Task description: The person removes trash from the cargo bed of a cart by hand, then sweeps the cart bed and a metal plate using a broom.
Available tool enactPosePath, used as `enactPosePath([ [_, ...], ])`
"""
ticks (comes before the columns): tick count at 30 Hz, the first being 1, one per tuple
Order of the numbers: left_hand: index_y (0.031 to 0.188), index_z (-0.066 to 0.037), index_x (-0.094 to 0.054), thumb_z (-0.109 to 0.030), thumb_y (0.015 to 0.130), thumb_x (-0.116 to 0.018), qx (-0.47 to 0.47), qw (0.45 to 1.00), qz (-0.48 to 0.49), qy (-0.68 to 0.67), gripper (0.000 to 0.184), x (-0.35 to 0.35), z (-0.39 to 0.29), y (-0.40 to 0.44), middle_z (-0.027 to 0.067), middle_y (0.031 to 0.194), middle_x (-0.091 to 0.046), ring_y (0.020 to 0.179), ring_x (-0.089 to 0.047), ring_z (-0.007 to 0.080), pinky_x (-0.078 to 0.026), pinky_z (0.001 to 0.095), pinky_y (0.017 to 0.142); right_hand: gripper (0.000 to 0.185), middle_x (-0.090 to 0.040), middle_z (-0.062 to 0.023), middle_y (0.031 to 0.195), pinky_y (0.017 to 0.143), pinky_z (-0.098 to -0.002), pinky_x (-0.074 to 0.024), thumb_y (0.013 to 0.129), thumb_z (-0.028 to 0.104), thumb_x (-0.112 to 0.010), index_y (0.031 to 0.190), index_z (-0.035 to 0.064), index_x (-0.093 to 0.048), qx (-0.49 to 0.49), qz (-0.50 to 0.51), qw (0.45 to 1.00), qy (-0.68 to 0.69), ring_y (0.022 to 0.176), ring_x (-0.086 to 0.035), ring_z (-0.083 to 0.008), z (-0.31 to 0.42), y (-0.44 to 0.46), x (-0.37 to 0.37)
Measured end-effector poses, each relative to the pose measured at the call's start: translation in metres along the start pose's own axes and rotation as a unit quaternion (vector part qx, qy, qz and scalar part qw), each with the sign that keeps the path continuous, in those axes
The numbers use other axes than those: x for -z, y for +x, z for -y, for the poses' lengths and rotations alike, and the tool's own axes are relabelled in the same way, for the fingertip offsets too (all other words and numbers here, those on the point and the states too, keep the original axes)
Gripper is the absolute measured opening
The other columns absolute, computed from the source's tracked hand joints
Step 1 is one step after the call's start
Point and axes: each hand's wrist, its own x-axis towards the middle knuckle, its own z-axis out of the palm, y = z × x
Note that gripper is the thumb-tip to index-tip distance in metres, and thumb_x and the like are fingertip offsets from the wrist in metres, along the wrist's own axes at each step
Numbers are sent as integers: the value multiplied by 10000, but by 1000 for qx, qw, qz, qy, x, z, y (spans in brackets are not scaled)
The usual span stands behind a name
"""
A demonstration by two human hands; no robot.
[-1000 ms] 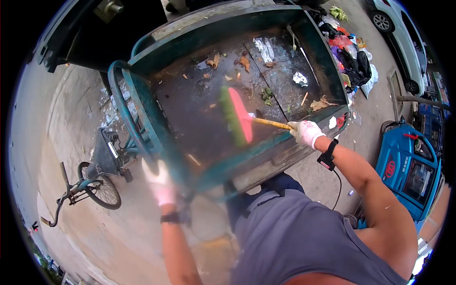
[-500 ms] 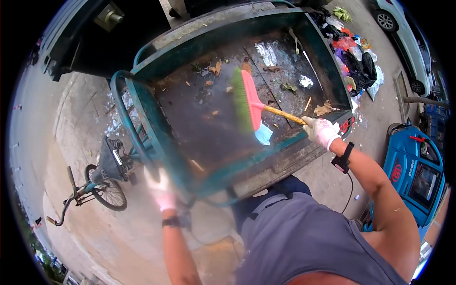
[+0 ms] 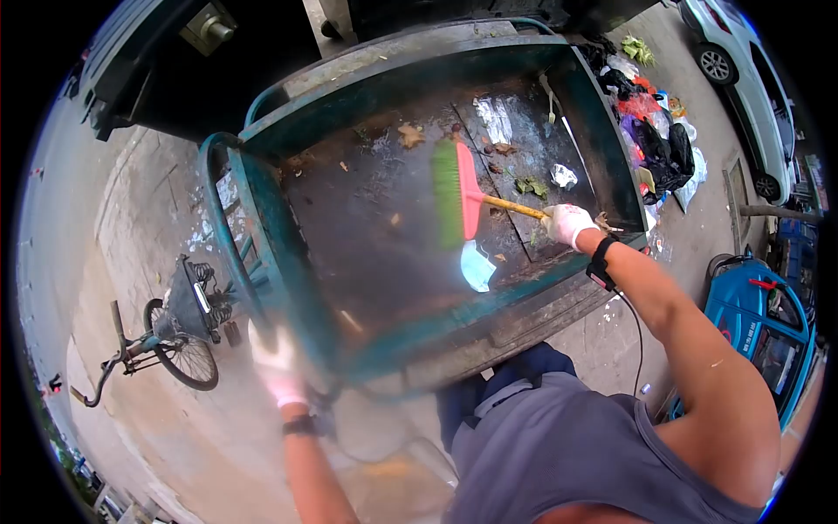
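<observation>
head view: the right hand is closed round the handle of the broom, whose green bristles lie over the bed of the cart. the mask is at the head's near end. the left hand is by the rail — too blurred to tell how closed it is or if it grips. flat bristles and short, even strokes should suit best — hard flicks might scatter the leaf and foil.
</observation>
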Motion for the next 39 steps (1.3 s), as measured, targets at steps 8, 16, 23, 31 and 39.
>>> enactPosePath([
  [8, 1433, 4, -542, -169, 952, -654, -11, 999, -15, -48, 523, -2, 7, 1, 163, 1180, -687, 1010, -652, 246, -502, 357, 952, 307, -740, -184, 1054, 906, -473, -533, 996, 312, -539, 1163, 137, -728, -60, -71, 994, 56, 1031, -695, -390, -25, -98, 33],
  [16, 1448, 11, -526, -163, 958, -646, 32, 999, 5, -32, 534, 3, -14, -1, 121, 1176, -667, 1012, -617, 198, -483, 332, 960, 390, -731, -207, 1088, 904, -475, -535, 1011, 354, -489, 1227, 92, -680, 117, -28, 992, 46, 1028, -693, -394, 175, 7, 39],
  [23, 1470, 3, -509, -159, 967, -642, 5, 999, -12, -32, 545, -3, -5, -1, 141, 1247, -653, 1040, -604, 233, -471, 350, 983, 434, -759, -182, 1084, 921, -439, -558, 950, 347, -511, 1164, 58, -753, 1, -41, 998, 58, 1000, -733, -348, 74, 73, 31],
  [31, 1453, 10, -520, -128, 970, -629, -17, 999, -23, -24, 514, -8, -3, -3, 135, 1241, -654, 1060, -605, 239, -470, 357, 988, 339, -755, -196, 957, 848, -433, -564, 966, 316, -585, 1178, 118, -761, -81, -61, 984, 146, 915, -735, -359, -89, -30, 55],
  [39, 1461, 25, -502, -153, 1002, -602, -13, 999, -13, 50, 503, -9, -8, -5, 155, 1299, -649, 1133, -612, 271, -455, 375, 1034, 355, -758, -180, 993, 865, -444, -544, 967, 308, -524, 1141, 96, -751, -1, -54, 973, 223, 928, -734, -336, -34, 47, 114],
])
